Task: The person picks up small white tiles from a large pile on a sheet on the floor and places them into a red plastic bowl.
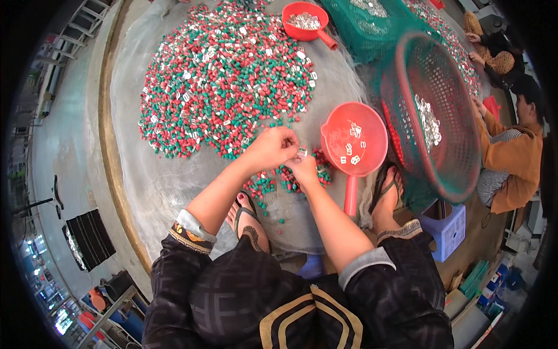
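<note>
My left hand and my right hand meet over a small patch of red and green pieces just above my feet. Both hands pinch at a small silver metal piece held between their fingertips. A wide heap of red, green and silver pieces spreads over grey netting beyond my hands. Right of my hands lies a red plastic scoop with several silver pieces in it, its handle pointing toward me.
A red and green mesh basket holding silver pieces leans at the right. Another red scoop with silver pieces lies at the far side. A person in an orange top sits at the right. A purple stool stands by my right foot.
</note>
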A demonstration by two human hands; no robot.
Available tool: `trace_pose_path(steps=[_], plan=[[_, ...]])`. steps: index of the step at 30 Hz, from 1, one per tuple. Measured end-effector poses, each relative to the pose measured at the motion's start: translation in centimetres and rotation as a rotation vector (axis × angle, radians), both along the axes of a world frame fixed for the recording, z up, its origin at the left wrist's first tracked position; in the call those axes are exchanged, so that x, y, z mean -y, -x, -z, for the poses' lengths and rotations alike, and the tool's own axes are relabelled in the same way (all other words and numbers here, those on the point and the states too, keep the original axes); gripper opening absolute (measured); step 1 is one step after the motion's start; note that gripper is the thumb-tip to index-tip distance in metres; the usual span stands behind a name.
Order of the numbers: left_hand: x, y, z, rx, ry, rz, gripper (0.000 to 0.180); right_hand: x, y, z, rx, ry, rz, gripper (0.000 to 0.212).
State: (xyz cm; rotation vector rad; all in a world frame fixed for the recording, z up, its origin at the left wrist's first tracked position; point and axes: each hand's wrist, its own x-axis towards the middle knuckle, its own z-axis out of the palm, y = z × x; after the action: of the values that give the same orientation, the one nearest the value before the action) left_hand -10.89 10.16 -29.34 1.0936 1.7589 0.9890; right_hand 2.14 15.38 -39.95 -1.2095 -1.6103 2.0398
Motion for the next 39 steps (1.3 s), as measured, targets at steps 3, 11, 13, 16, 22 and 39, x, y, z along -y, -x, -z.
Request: trace_pose_path(steps=[3, 11, 13, 16, 22, 39], plan=[[0.5, 0.8, 0.0, 0.067, 0.002, -0.114, 0.016, -1.2, 1.1, -3.5, 0.038, 0.321, 0.043, 0.011], [2.7, 3.4, -0.8, 0.196, 0.012, -0.294, 0.012, -5.2, 2.7, -7.7, -0.435, 0.552, 0.542, 0.011], [2.8, 3.5, -1.1, 0.22, 0.022, -0.31, 0.012, -6.9, 2.2, -8.2, -0.508, 0.58, 0.669, 0.011], [2.7, 3.6, -1.1, 0.198, 0.045, -0.316, 0.013, -8.8, 1.5, -8.0, -0.602, 0.566, 0.657, 0.009], [2.5, 3.2, -1.4, 0.184, 0.058, -0.279, 0.013, -9.8, 0.6, -8.5, -0.623, 0.62, 0.667, 0.009], [2.5, 2.7, 0.1, 0.143, 0.085, -0.251, 0.013, -11.2, -1.6, -6.6, -0.353, 0.626, 0.85, 0.048]])
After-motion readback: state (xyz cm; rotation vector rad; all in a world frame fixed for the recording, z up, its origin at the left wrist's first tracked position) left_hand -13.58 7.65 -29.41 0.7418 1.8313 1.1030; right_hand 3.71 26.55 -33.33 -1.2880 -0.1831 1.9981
